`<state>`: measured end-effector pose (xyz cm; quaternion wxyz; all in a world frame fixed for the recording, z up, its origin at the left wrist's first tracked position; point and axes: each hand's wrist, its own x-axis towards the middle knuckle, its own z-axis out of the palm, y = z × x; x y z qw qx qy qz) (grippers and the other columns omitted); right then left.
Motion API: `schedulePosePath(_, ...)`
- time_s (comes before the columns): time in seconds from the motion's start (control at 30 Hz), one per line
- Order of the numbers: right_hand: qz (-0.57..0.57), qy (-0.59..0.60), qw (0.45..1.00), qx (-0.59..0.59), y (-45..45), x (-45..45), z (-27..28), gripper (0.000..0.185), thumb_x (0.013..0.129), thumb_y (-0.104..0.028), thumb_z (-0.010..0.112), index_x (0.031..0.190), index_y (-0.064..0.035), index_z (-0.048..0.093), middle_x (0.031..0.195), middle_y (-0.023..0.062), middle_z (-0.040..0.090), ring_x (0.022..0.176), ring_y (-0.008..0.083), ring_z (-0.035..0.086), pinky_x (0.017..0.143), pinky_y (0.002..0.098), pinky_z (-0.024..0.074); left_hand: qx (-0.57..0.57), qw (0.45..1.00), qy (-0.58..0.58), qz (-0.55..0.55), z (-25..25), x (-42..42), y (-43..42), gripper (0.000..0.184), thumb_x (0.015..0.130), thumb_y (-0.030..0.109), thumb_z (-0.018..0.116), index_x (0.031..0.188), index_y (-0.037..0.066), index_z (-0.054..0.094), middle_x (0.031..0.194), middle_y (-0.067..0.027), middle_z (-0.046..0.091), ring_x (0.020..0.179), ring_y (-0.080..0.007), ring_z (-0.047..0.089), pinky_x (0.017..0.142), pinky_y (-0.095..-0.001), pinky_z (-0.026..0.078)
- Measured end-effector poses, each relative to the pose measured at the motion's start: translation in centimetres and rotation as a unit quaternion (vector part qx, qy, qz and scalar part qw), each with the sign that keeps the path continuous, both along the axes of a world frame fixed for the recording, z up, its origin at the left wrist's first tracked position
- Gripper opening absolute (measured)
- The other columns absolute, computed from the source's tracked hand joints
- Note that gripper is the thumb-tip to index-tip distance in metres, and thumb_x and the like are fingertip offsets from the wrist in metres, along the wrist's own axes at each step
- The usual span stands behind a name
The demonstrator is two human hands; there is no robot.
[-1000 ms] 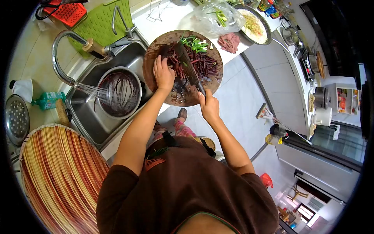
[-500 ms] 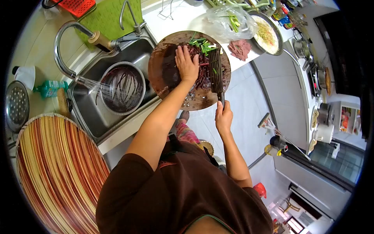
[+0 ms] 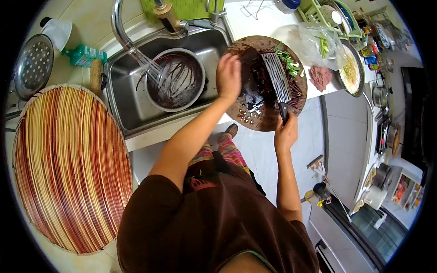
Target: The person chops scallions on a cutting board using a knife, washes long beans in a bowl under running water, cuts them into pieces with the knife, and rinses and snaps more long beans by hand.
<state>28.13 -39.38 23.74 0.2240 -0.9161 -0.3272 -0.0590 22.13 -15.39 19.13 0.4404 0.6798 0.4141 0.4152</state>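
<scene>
A round wooden chopping board (image 3: 259,122) lies at the counter edge, right of the sink. On it are dark purple cut vegetable strips (image 3: 297,96), chopped green onion pieces (image 3: 287,61) and drops of water. My right hand (image 3: 286,134) is closed around the black handle of a broad cleaver (image 3: 275,75). Its blade, streaked with light reflections, lies over the dark strips and partly hides them. My left hand (image 3: 228,78) is at the board's left edge with fingers stretched, holding nothing. I cannot tell whether it touches the board.
Water runs from the faucet (image 3: 119,27) into a metal pot (image 3: 199,98) holding dark strips, inside the steel sink (image 3: 122,107). Right of the board are raw meat (image 3: 320,78), a plastic bag (image 3: 314,50) and a pan (image 3: 362,79). A round striped mat (image 3: 73,168) stands at left.
My left hand has moved off the vegetables to the board's left edge. The cleaver has turned in my right hand, its blade now tilting left. The camera view has shifted.
</scene>
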Motion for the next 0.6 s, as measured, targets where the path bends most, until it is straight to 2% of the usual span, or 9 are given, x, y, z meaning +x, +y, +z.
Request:
schedulePosePath(0.13, 0.04, -0.027, 0.998, -0.047, 1.8, 0.5, -1.3, 0.04, 0.079, -0.011, 0.066, 0.116, -0.0014, 0.053, 0.1, 0.0182, 0.055, 0.09, 0.0371, 0.054, 0.076, 0.0447, 0.0436, -0.098, 0.992, 0.051, 0.064, -5.4, -10.9, 5.5, 0.022, 0.091, 0.023, 0.056, 0.1, 0.004, 0.064, 0.103, -0.0137, 0.064, 0.095, -0.029, 0.061, 0.079, -0.0357, 0.048)
schedulePosePath(0.2, 0.044, -0.038, 0.996, -0.067, 2.2, 0.3, -2.2, 0.042, 0.078, -0.011, 0.067, 0.117, -0.0016, 0.053, 0.104, 0.0184, 0.054, 0.095, 0.0366, 0.053, 0.079, 0.0448, 0.0436, -0.187, 0.965, 0.172, 0.06, -13.4, -16.2, 9.1, 0.025, 0.089, 0.027, 0.057, 0.096, 0.005, 0.066, 0.097, -0.0155, 0.067, 0.09, -0.0329, 0.064, 0.079, -0.039, 0.049)
schedulePosePath(0.23, 0.043, -0.05, 0.997, -0.044, 2.7, -0.1, -2.1, 0.045, 0.077, -0.009, 0.068, 0.119, -0.0023, 0.053, 0.112, 0.02, 0.053, 0.104, 0.0378, 0.051, 0.087, 0.0453, 0.0428, -0.211, 0.942, 0.259, 0.039, -13.7, -17.8, 10.0, 0.028, 0.088, 0.029, 0.057, 0.102, 0.005, 0.064, 0.104, -0.0171, 0.065, 0.096, -0.0336, 0.062, 0.083, -0.0398, 0.048)
schedulePosePath(0.3, 0.073, -0.075, 0.994, -0.012, 4.0, -1.4, -1.3, 0.046, 0.076, -0.008, 0.068, 0.12, -0.0025, 0.053, 0.117, 0.0217, 0.051, 0.108, 0.0392, 0.05, 0.092, 0.0452, 0.0418, -0.253, 0.87, 0.424, -0.006, -14.1, -20.1, 11.3, 0.039, 0.086, 0.032, 0.059, 0.116, 0.006, 0.06, 0.119, -0.0203, 0.06, 0.108, -0.0351, 0.058, 0.091, -0.0413, 0.046)
schedulePosePath(0.4, 0.131, -0.067, 0.989, 0.031, 6.7, -4.0, -0.7, 0.046, 0.074, -0.006, 0.069, 0.118, -0.003, 0.056, 0.123, 0.0233, 0.049, 0.112, 0.0412, 0.049, 0.095, 0.0453, 0.0418, -0.228, 0.885, 0.379, -0.145, -22.8, -22.8, 11.2, 0.059, 0.087, 0.034, 0.056, 0.137, 0.005, 0.043, 0.135, -0.0225, 0.048, 0.124, -0.0363, 0.048, 0.104, -0.0411, 0.037)
schedulePosePath(0.47, 0.177, -0.037, 0.983, 0.026, 8.7, -6.5, -0.7, 0.047, 0.073, -0.006, 0.07, 0.118, -0.0034, 0.056, 0.122, 0.0227, 0.05, 0.11, 0.0407, 0.051, 0.093, 0.0451, 0.0428, -0.229, 0.791, 0.522, -0.222, -20.5, -21.4, 10.9, 0.065, 0.089, 0.028, 0.051, 0.144, 0.002, 0.027, 0.142, -0.0222, 0.041, 0.129, -0.0372, 0.042, 0.112, -0.0442, 0.026)
schedulePosePath(0.53, 0.232, 0.019, 0.972, 0.037, 10.9, -9.0, -0.5, 0.047, 0.073, -0.004, 0.068, 0.118, -0.0041, 0.056, 0.12, 0.0212, 0.051, 0.106, 0.0388, 0.052, 0.091, 0.0443, 0.0437, -0.106, 0.71, 0.637, -0.281, -26.9, -21.4, 10.7, 0.059, 0.09, 0.025, 0.048, 0.141, 0.0, 0.033, 0.138, -0.0215, 0.046, 0.128, -0.0371, 0.044, 0.112, -0.0478, 0.024)
schedulePosePath(0.57, 0.264, 0.042, 0.963, 0.041, 12.1, -10.0, -0.6, 0.045, 0.074, -0.001, 0.067, 0.118, -0.0044, 0.056, 0.119, 0.0192, 0.051, 0.106, 0.0372, 0.052, 0.09, 0.0426, 0.0442, -0.125, 0.72, 0.619, -0.286, -25.8, -21.2, 10.8, 0.048, 0.09, 0.024, 0.045, 0.132, 0.0, 0.045, 0.131, -0.022, 0.052, 0.124, -0.0381, 0.048, 0.107, -0.0524, 0.031)
schedulePosePath(0.6, 0.295, 0.065, 0.952, 0.045, 13.2, -10.8, -0.9, 0.044, 0.075, 0.002, 0.066, 0.117, -0.0047, 0.056, 0.119, 0.0173, 0.052, 0.106, 0.0357, 0.053, 0.09, 0.0409, 0.0446, -0.147, 0.749, 0.593, -0.255, -26.1, -21.1, 10.7, 0.044, 0.091, 0.024, 0.045, 0.127, 0.001, 0.049, 0.128, -0.022, 0.054, 0.12, -0.039, 0.05, 0.103, -0.0525, 0.035)
